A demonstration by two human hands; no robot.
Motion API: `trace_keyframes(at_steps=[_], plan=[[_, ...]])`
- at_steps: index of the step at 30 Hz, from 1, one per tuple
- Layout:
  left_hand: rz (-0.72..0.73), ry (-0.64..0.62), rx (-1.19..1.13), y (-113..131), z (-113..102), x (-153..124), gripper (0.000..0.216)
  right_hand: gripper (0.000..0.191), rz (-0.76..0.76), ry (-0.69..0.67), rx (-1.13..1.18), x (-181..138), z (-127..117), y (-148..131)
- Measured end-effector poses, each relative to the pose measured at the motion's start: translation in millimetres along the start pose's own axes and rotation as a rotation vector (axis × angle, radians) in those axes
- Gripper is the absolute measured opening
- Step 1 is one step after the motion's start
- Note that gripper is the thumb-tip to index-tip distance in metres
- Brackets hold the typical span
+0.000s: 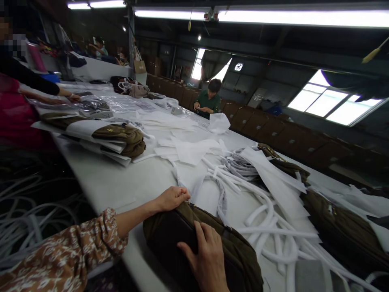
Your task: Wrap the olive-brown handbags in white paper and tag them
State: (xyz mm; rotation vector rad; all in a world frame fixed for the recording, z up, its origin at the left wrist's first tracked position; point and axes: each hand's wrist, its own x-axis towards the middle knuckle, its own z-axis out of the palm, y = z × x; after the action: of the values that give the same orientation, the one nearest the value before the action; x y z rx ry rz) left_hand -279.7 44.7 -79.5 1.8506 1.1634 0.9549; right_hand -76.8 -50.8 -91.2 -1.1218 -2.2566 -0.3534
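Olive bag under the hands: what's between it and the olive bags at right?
Head view: beyond the olive bag, tangled white foam tubes and white fabric pieces.

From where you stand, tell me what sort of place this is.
Probably a bag-making or packing workshop: a long table strewn with white strips, an olive bag under the left hand and right hand, and a person working at the far side by cartons.

A long white table [115,182] carries olive bags [124,140], white foam strips [261,219], white sheets [188,150] and clear plastic [121,104].
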Motion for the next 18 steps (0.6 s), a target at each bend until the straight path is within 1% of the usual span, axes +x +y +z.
trace_keyframes(at_steps=[1,3,4,6,8,9,11,12,13,15,16,18], plan=[[-0.006,0.016,-0.003,-1,0,1,0.039,0.046,0.028,-0.006,0.007,3,5,-5],[-0.014,0.05,-0.007,-2,-3,1,0.041,0.032,0.03,-0.033,0.045,5,13,-9],[-0.017,0.073,-0.009,-3,-6,-2,0.042,0.026,0.017,-0.05,0.073,5,16,-8],[-0.027,0.156,-0.007,-5,-14,-18,0.044,0.021,-0.013,-0.067,0.143,6,16,-6],[0.028,0.253,0.051,-8,-20,-48,0.051,0.022,-0.011,-0.052,0.198,8,13,-2],[0.093,0.286,0.118,-12,-20,-67,0.061,0.023,0.002,-0.044,0.213,9,11,-1],[0.273,0.26,0.293,-23,-12,-104,0.084,0.025,0.011,-0.042,0.224,13,8,0],[0.3,0.236,0.369,-30,-5,-121,0.096,0.026,0.002,-0.048,0.221,14,8,-1],[0.296,0.231,0.405,-37,3,-134,0.106,0.025,-0.016,-0.052,0.216,16,9,-3],[0.205,0.23,0.403,-51,22,-150,0.116,0.022,-0.075,-0.046,0.214,17,11,-9],[0.144,0.236,0.373,-57,29,-153,0.117,0.024,-0.099,-0.041,0.215,17,13,-12],[0.027,0.235,0.293,-63,39,-153,0.116,0.036,-0.125,-0.059,0.21,16,16,-17]])
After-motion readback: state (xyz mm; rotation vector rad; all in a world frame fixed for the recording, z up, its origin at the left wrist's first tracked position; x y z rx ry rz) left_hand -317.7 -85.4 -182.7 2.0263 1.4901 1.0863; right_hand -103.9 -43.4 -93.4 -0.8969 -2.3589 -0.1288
